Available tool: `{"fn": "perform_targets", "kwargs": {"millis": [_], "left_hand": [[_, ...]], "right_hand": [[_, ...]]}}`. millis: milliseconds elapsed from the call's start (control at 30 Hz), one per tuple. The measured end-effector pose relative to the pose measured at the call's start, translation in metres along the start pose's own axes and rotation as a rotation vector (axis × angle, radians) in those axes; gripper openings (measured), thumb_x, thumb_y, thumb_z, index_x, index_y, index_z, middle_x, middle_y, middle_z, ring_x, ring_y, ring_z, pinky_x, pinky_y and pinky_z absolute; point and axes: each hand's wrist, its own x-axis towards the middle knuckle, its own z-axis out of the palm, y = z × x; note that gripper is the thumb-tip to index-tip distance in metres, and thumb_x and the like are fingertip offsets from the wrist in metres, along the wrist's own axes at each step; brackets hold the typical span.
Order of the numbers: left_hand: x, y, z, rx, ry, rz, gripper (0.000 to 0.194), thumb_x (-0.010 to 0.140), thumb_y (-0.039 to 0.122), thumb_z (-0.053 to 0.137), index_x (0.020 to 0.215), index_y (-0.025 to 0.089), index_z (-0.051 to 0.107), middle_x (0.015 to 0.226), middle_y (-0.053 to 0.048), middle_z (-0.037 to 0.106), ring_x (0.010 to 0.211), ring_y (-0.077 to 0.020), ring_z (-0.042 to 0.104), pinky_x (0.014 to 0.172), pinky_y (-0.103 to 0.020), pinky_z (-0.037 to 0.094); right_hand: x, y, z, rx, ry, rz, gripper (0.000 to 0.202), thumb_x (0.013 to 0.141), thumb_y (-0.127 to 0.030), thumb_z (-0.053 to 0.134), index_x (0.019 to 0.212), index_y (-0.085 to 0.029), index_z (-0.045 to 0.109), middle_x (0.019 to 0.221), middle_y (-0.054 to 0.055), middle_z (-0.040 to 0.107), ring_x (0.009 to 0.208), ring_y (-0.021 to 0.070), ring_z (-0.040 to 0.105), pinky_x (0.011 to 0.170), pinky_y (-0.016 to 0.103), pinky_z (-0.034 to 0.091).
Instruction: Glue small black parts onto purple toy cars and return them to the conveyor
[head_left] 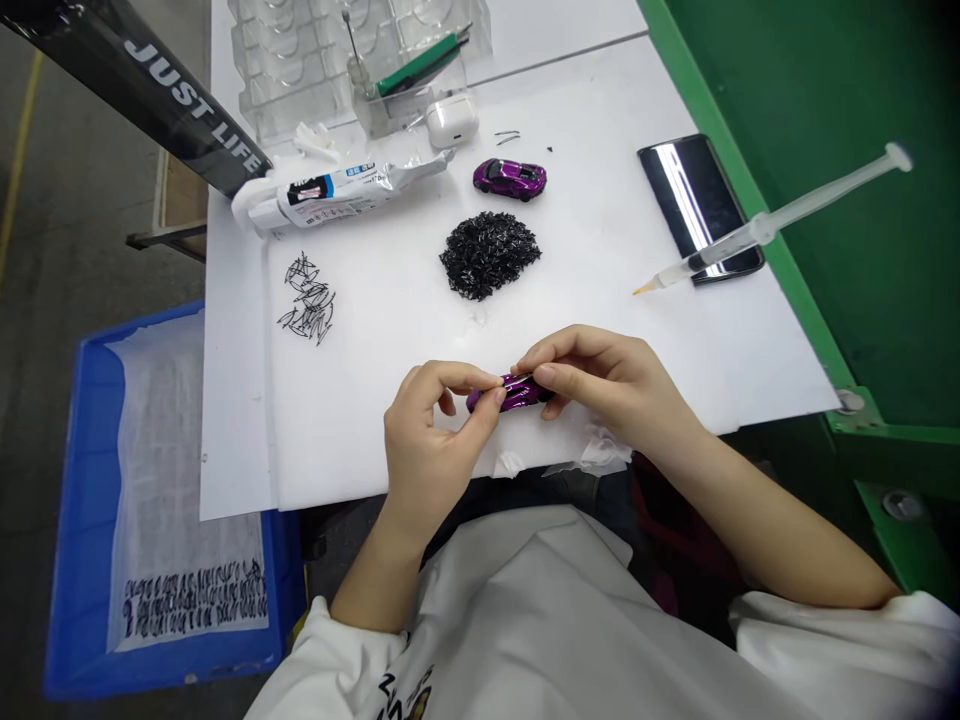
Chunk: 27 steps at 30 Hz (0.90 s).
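Head view: I see my left hand and right hand meeting over the near edge of the white table, both pinched on a small purple toy car. The left thumb and forefinger close on its left end, the right fingertips clamp its top and right end, so most of the car is hidden by fingers.

Beyond it, toward the middle of the table, lies a pile of small black parts, and past that a second purple car stands alone. To the left I see a scatter of thin black sprues and a glue tube. To the right, a syringe lies across a phone. A blue crate sits below the table's left side.
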Motion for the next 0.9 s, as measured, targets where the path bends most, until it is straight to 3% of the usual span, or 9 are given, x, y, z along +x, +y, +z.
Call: {"fn": "perform_targets", "kwargs": {"millis": [200, 400, 767, 900], "left_hand": [[-0.003, 0.001, -0.008, 0.175, -0.063, -0.028, 0.013, 0.075, 0.012, 0.065, 0.079, 0.024, 0.062, 0.077, 0.004, 0.065, 0.074, -0.0140, 0.058, 0.060, -0.029, 0.042], [-0.005, 0.001, -0.010, 0.189, -0.101, -0.019, 0.018, 0.074, 0.010, 0.064, 0.083, 0.025, 0.060, 0.079, 0.005, 0.065, 0.075, -0.0130, 0.060, 0.060, -0.027, 0.042], [-0.004, 0.006, -0.007, 0.276, -0.118, 0.027, 0.021, 0.075, 0.009, 0.063, 0.088, 0.026, 0.061, 0.081, 0.005, 0.067, 0.078, -0.0141, 0.062, 0.063, -0.028, 0.045], [-0.005, 0.011, -0.006, 0.379, -0.128, 0.073, 0.021, 0.074, 0.008, 0.062, 0.086, 0.025, 0.060, 0.076, 0.005, 0.067, 0.077, -0.0157, 0.059, 0.065, -0.029, 0.046]], "right_hand": [[-0.002, -0.003, -0.001, 0.007, 0.004, -0.030, 0.018, 0.084, -0.033, 0.055, 0.082, -0.019, 0.066, 0.085, 0.004, 0.067, 0.074, 0.0127, 0.063, 0.052, 0.020, 0.055], [-0.002, 0.000, -0.001, 0.044, -0.016, -0.038, 0.020, 0.085, -0.035, 0.054, 0.082, -0.020, 0.067, 0.087, 0.004, 0.067, 0.085, 0.0163, 0.063, 0.053, 0.022, 0.057], [-0.002, -0.002, 0.000, -0.003, -0.008, -0.038, 0.019, 0.085, -0.032, 0.052, 0.081, -0.019, 0.066, 0.086, 0.004, 0.066, 0.073, 0.0121, 0.063, 0.053, 0.020, 0.056], [-0.004, -0.001, 0.000, -0.067, -0.026, -0.049, 0.011, 0.081, -0.025, 0.057, 0.086, -0.019, 0.064, 0.086, 0.003, 0.065, 0.075, 0.0120, 0.062, 0.055, 0.020, 0.055]]}}
